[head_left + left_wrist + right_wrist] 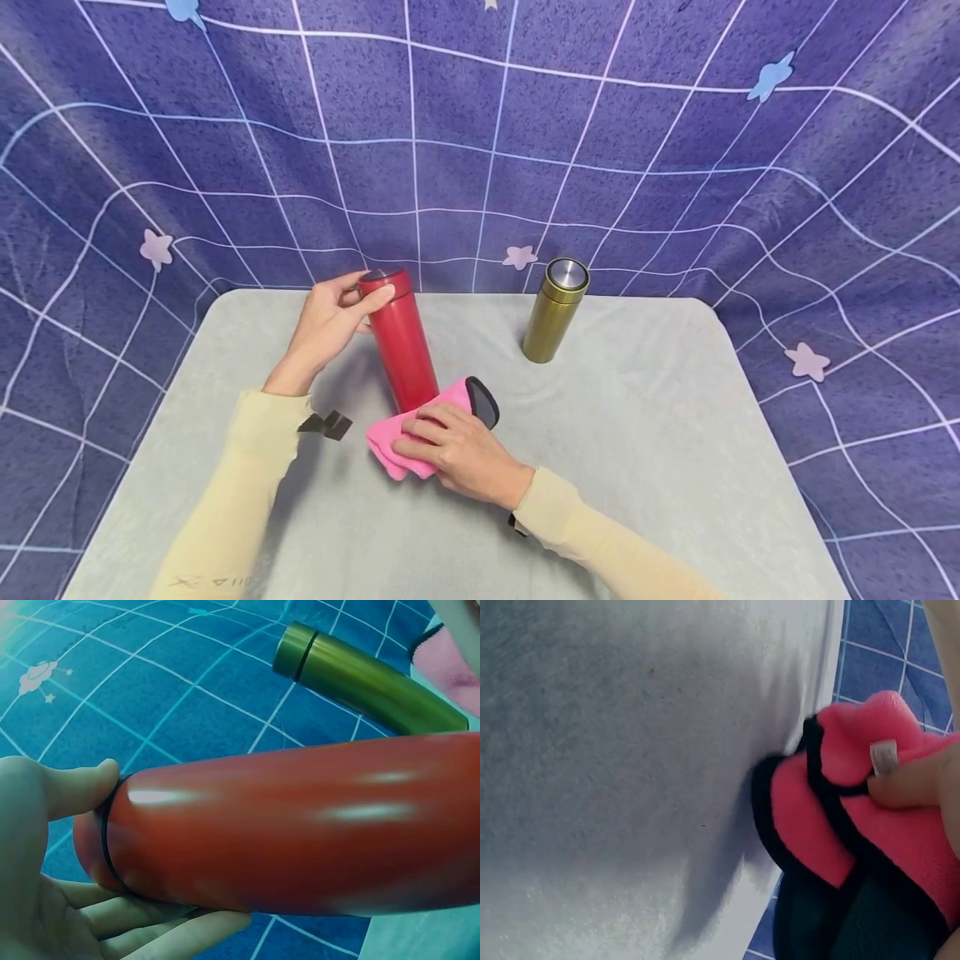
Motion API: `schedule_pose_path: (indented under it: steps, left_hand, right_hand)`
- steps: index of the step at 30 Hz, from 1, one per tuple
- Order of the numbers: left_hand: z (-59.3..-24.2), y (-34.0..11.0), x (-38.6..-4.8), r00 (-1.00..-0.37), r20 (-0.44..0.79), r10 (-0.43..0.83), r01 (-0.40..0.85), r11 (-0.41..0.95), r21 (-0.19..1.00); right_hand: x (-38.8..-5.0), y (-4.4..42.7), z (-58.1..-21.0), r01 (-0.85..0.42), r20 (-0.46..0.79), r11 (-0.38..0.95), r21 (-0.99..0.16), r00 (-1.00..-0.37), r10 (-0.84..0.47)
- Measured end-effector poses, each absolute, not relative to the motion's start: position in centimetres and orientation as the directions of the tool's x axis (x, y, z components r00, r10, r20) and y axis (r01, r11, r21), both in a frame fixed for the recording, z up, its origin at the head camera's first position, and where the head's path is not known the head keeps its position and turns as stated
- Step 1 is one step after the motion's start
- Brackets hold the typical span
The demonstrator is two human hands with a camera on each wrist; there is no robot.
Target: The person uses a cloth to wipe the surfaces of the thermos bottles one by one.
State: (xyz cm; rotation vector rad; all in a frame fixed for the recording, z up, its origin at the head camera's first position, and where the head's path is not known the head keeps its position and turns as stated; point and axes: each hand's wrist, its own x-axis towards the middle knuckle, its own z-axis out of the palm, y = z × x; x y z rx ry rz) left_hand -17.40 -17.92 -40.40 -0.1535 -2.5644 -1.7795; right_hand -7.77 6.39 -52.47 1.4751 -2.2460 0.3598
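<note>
My left hand [322,321] grips a red vacuum flask [407,350] near its silver-topped lid, the thumb on one side and the fingers on the other. In the left wrist view the flask [285,829] runs sideways, and the thumb lies by the dark seam under the lid. A folded pink cloth [386,437] with black edging and a dark grey panel is in my right hand [468,454], up against the flask's lower end. The cloth hides the flask's base. In the right wrist view the thumb presses the cloth [885,832] beside a small white tag.
A shorter olive-gold flask [553,317] stands upright toward the back, right of the red one. Both are on a table with a light grey cover [637,458]. Purple-blue fabric [450,108] with a grid pattern hangs behind and at the sides.
</note>
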Motion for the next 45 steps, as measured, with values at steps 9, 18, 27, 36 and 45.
schedule_pose_path:
  steps: [9, 18, 27, 36, 45]
  left_hand:
    - [-40.8, -17.5, -17.5, -0.993, 0.092, 0.071, 0.112, 0.361, 0.926]
    - [-40.9, -17.4, -17.3, -0.992, 0.102, 0.074, 0.123, 0.388, 0.914]
    - [-40.9, -17.3, -17.0, -0.991, 0.084, 0.101, 0.117, 0.383, 0.916]
    - [-41.2, -17.1, -16.7, -0.989, 0.102, 0.104, 0.135, 0.386, 0.912]
    - [-41.0, -17.0, -16.5, -0.99, 0.113, 0.084, 0.136, 0.374, 0.917]
  right_hand:
    - [-8.0, 6.0, -52.3, -0.906, 0.535, 0.419, 0.057, -0.326, -0.779]
    - [-8.4, 5.8, -52.4, -0.909, 0.568, 0.416, 0.035, -0.324, -0.757]
    - [-9.0, 5.6, -51.6, -0.909, 0.617, 0.402, -0.113, -0.381, -0.688]
    - [-9.7, 5.3, -50.6, -0.892, 0.675, 0.389, -0.233, -0.436, -0.595]
    - [-10.3, 5.2, -49.5, -0.883, 0.712, 0.349, -0.313, -0.461, -0.529]
